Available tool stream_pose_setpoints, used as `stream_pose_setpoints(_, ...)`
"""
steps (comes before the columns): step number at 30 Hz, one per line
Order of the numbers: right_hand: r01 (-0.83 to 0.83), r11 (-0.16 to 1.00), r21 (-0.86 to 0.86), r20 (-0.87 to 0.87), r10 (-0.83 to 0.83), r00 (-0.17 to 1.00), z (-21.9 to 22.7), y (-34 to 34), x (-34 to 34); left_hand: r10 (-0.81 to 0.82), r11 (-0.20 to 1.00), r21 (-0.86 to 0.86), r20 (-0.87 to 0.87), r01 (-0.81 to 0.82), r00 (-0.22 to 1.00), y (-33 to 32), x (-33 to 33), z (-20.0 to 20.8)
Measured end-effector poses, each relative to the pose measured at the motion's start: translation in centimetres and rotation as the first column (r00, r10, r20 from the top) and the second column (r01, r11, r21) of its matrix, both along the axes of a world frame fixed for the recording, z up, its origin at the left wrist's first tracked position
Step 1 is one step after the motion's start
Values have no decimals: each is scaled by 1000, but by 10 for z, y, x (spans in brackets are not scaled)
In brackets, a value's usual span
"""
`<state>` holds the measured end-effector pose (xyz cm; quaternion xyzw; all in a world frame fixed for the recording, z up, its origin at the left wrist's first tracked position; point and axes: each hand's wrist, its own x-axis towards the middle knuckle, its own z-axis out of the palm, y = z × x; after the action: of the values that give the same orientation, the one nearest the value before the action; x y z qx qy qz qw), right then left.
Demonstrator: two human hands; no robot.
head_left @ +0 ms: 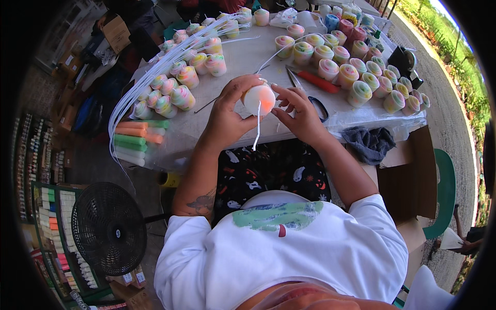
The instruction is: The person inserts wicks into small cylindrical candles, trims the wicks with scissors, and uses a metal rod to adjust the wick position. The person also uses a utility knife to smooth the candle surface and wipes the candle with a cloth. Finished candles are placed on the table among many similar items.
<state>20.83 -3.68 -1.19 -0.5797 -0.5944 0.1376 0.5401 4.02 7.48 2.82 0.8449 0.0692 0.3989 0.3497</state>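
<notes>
A white candle (260, 98) with a pinkish-orange tint on its face is held up over the table's near edge. Its long white wick (257, 126) hangs down toward me. My left hand (231, 106) is closed round the candle's left side, thumb below and fingers behind. Against its right side rest the bent fingers of my right hand (298, 111), gripping it at the edge. Just beyond my right hand lie scissors (295, 80) with a black handle loop and a tool with a red handle (319, 81). A thin dark rod (205, 105) lies left of my left hand.
Swirled pastel candles in cups (359, 94) crowd the table's right side, with more candles (182, 97) at left. A bundle of long white wicks (135, 95) arcs over these. Coloured sticks (135, 138), a dark cloth (368, 143), a black fan (109, 228) and an open carton (408, 175) surround me.
</notes>
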Motion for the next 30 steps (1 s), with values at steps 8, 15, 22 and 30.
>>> stream_pose_setpoints(8, -22, 982, 187, 195, -15, 981, -6, 24, -19, -60, 993, -104, 7, 60, 998, -23, -20, 0)
stream_pose_setpoints(15, -90, 964, 251, 409, -21, 912, -13, 40, -9, -201, 968, -122, 140, 218, 970, -37, -29, 4)
stream_pose_setpoints(22, -6, 970, 242, 590, -142, 795, -13, 50, -1, -208, 957, -162, 192, 240, 959, -39, -30, 2)
stream_pose_setpoints(30, 146, 960, 239, 531, -255, 808, 6, 35, 1, -104, 950, -286, 85, 124, 991, -43, -34, 9)
